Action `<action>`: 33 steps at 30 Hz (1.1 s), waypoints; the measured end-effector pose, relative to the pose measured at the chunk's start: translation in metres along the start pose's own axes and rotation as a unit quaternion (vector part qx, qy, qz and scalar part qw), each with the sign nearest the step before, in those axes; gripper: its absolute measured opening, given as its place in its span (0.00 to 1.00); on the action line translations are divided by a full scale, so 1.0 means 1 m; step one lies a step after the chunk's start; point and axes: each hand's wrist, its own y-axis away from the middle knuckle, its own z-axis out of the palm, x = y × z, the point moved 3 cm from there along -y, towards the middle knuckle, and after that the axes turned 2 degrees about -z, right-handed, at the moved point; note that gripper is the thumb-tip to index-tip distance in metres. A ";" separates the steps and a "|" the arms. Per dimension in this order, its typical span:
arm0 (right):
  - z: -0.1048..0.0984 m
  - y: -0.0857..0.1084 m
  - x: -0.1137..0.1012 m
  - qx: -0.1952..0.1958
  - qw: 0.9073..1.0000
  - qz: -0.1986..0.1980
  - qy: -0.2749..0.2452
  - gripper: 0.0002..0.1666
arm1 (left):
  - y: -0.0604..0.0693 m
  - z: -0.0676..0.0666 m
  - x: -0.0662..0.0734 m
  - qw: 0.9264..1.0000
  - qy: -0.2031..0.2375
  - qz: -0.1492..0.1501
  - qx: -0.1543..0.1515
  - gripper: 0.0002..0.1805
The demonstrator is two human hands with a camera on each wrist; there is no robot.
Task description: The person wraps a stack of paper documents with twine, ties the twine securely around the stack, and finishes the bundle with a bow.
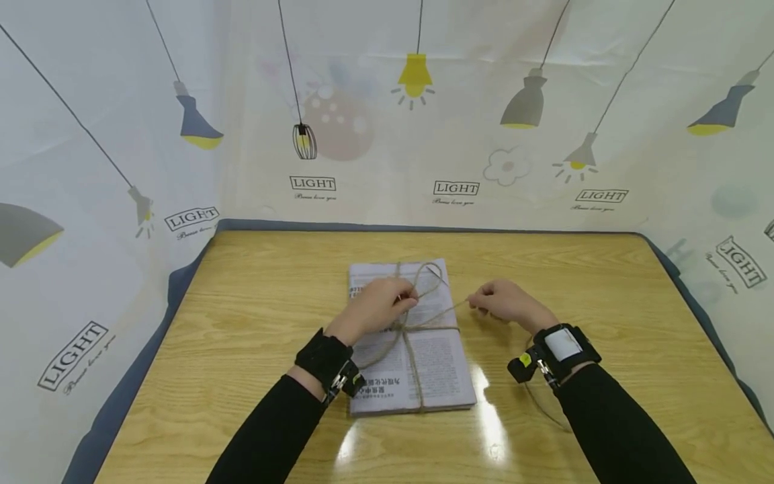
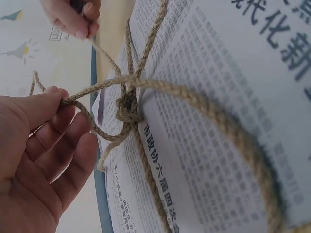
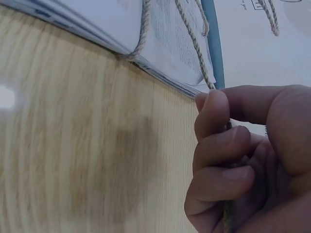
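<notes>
A stack of newspapers (image 1: 444,366) lies on the table, bound crosswise with brown twine (image 1: 412,366). Over the knot (image 2: 129,109), my left hand (image 1: 377,306) pinches a loop of the twine between thumb and forefinger; its other fingers are loosely bent. To the right of the stack, my right hand (image 1: 504,301) grips another length of twine, which runs taut from the knot. In the right wrist view this twine (image 3: 194,46) passes between thumb and forefinger and down through the curled fingers (image 3: 221,187).
The wooden table (image 1: 254,302) has a blue-grey border (image 1: 423,227) and pale curtains printed with lamps (image 1: 387,168) around it. A loose tail of twine (image 1: 544,411) trails on the table under the right forearm. Each wrist wears a strapped camera (image 1: 523,366).
</notes>
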 end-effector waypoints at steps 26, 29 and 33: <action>0.000 -0.047 -0.096 0.011 0.986 -0.115 0.122 0.19 | 0.000 0.012 0.001 0.999 -0.031 0.034 -0.015 0.08; 0.006 -0.045 -0.110 0.012 0.975 -0.163 0.151 0.16 | 0.002 0.011 -0.002 1.000 0.028 0.004 -0.003 0.07; 0.014 -0.042 -0.121 0.028 0.961 -0.203 0.188 0.13 | 0.005 0.008 -0.006 0.993 0.113 -0.023 0.015 0.14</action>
